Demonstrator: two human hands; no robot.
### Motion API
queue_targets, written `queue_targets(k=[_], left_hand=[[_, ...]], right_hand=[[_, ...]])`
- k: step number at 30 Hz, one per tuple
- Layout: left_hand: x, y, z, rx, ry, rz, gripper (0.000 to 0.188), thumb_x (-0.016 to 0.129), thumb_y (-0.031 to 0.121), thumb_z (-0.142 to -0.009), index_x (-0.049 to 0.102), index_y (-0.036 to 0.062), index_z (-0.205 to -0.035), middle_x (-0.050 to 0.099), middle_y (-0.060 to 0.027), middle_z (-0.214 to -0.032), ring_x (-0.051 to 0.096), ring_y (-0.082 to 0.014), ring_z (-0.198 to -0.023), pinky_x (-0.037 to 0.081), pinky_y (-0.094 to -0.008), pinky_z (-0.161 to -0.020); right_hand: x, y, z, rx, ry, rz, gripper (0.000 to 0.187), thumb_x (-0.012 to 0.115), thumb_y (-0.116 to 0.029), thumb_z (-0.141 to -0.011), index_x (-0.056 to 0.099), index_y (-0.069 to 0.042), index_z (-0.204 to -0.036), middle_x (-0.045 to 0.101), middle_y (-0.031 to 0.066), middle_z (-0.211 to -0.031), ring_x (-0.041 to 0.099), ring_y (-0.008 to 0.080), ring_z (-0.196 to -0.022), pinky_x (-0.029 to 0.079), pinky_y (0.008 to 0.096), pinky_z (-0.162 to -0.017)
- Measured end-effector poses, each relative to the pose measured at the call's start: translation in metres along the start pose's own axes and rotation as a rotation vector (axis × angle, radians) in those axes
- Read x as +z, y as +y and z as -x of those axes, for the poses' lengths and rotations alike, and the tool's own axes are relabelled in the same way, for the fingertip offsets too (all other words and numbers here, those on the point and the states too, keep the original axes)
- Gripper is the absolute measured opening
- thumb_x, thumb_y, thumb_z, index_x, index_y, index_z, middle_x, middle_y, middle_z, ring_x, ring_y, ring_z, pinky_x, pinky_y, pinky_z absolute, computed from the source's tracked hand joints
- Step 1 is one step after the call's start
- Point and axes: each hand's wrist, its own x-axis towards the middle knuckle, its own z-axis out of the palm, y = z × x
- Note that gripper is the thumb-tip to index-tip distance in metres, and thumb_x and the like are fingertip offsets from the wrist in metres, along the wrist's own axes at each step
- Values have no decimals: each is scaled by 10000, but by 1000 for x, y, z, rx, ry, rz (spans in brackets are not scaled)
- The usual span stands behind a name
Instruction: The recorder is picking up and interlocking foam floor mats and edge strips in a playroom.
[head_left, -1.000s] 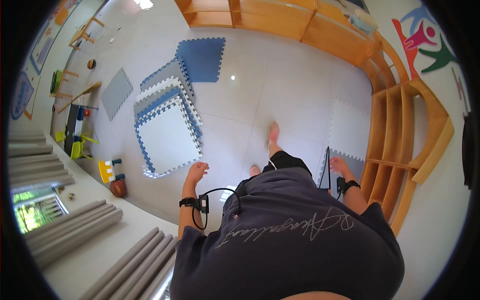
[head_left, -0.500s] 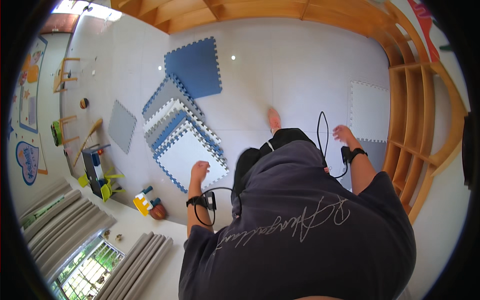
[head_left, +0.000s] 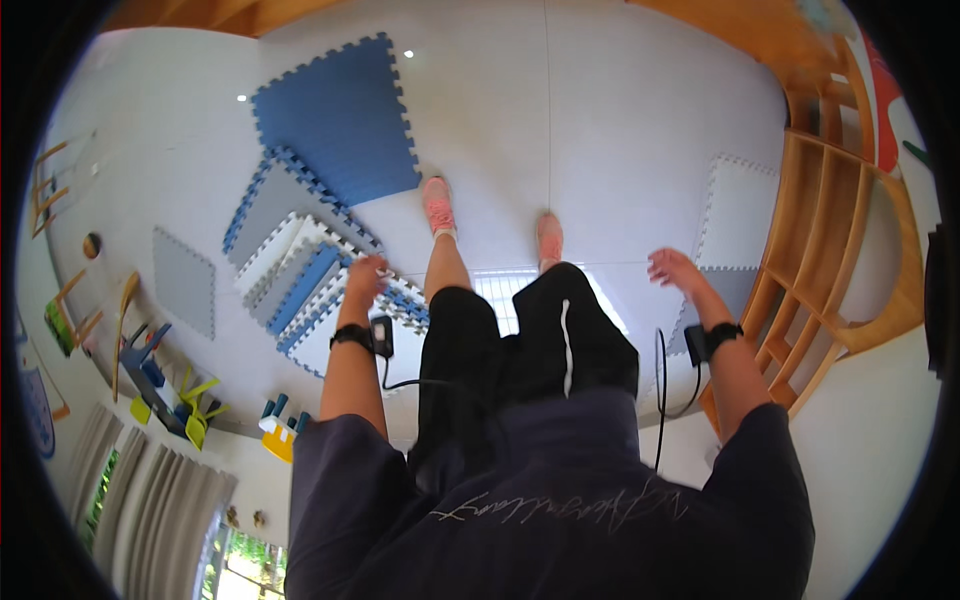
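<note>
Newly beside blue mat (head_left: 340, 125), left shoe (head_left: 437, 203)

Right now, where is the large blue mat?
In the head view, the blue mat lies upper left, at the far end of the mat stack, near the left shoe.

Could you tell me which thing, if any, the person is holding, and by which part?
Nothing appears to be held: the left hand shows against the mats, the right hand against the floor.

Wdn shelf (head_left: 812, 228), gry curtains (head_left: 178, 515), sm. ball (head_left: 92, 245)
</note>
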Motion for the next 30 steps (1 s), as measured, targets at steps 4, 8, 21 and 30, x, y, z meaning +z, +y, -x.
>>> queue_targets(k=[4,8,21,30], left_hand=[[29,22,-185,-59,174,337,504,635,316,-930,508,-35,-1268,598,-181,-1217,654,-310,-998,545,-423,-766],[29,15,-321,-123,356,-330,861,669,565,-856,387,-55,-1383,563,-183,-1136,605,-338,-1029,559,-482,-806],[83,-56,-436,209,-80,392,499,615,402,-971,475,7,-1242,568,-27,-982,532,-162,-838,489,-280,-863],[79,-30,-467,-255,75,660,566,648,578,-885,520,112,-1181,513,-9,-1040,410,-177,-914,460,-347,-741]], right_hand=[[56,99,-53,238,-117,-269,339,621,-173,-884,562,-49,-1195,658,75,-994,662,182,-878,522,336,-764],[162,141,-113,460,-429,-443,413,607,-317,-966,526,-39,-1260,627,96,-1176,624,214,-1079,519,337,-832],[187,148,-133,605,-352,-867,606,570,-410,-975,418,-29,-1420,529,81,-1367,510,213,-1263,410,383,-1063],[171,123,-107,724,-414,-886,638,573,-420,-953,432,-26,-1434,537,94,-1402,521,236,-1274,406,386,-1077]])
